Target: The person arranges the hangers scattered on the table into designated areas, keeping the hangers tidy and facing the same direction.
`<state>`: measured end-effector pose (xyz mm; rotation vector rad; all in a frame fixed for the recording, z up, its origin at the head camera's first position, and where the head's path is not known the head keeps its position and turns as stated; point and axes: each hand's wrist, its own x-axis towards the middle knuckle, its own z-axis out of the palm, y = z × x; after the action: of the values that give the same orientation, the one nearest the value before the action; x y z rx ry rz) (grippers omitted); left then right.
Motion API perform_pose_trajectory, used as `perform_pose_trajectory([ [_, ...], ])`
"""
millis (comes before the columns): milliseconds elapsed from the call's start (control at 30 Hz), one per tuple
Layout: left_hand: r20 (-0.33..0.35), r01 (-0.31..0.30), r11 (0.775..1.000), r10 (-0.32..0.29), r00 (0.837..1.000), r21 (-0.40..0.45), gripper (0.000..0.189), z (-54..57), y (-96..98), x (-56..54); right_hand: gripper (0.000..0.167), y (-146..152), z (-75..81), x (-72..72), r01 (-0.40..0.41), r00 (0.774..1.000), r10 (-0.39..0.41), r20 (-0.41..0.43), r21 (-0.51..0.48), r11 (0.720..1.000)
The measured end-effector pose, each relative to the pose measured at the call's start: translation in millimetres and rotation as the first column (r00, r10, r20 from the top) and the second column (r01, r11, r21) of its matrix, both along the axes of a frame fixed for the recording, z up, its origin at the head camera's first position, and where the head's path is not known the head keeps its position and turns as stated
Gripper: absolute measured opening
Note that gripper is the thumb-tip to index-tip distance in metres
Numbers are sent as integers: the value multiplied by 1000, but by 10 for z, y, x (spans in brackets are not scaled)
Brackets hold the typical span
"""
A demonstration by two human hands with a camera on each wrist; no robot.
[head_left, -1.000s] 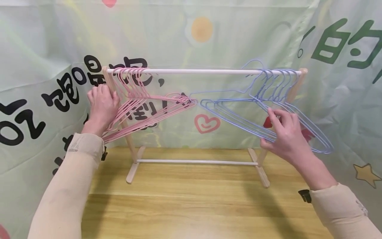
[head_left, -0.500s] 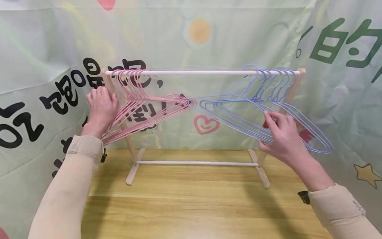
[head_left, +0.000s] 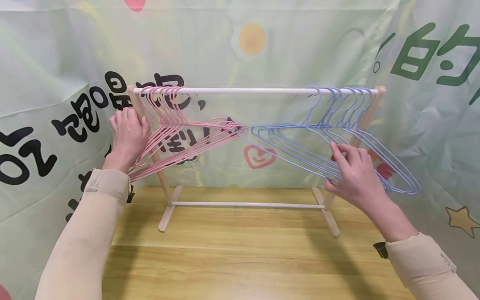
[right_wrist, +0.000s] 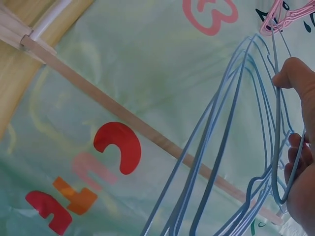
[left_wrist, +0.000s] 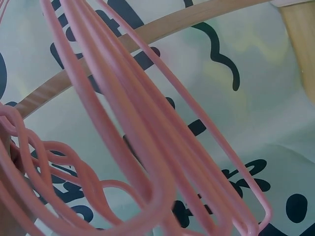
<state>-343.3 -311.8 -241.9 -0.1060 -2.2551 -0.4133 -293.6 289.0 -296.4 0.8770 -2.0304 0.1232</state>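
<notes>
Several pink wire hangers (head_left: 180,123) hang by their hooks at the left end of a small clothes rack's white bar (head_left: 240,91). My left hand (head_left: 128,135) is curled at the rack's left wooden upright (head_left: 136,102), beside the pink hangers; its fingertips are hidden. Farther right hang several blue wire hangers (head_left: 275,152). My right hand (head_left: 356,175) pinches the nearest blue hanger (right_wrist: 276,142) by its right-hand side, thumb below and fingers above. That hanger's hook lies over the bar, left of the other blue hooks.
The rack's right upright (head_left: 375,106), feet (head_left: 166,218) and lower white rod (head_left: 243,204) stand on a wooden table (head_left: 240,250). Printed fabric (head_left: 210,46) hangs close behind and on both sides. The inner tips of the pink and blue hangers nearly meet mid-rack.
My right hand has moved slightly down with the blue hanger. Its hook, earlier above the bar, now sits on it. The left hand has stayed in place.
</notes>
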Motion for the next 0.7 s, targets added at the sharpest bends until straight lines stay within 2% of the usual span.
perform_pose_trajectory([
  [233,9,1,1000,-1,1000,4,24,-13,6,-8,104,42,-47,-11,16,999,-15,-45,22,1000],
  [500,59,-5,1000,4,998,1,26,-24,-27,-21,107,69,-95,-28,22,998,-19,-68,36,999],
  [700,32,-4,1000,5,999,-24,26,28,-47,-31,108,69,-90,-40,17,997,-15,-81,28,999],
])
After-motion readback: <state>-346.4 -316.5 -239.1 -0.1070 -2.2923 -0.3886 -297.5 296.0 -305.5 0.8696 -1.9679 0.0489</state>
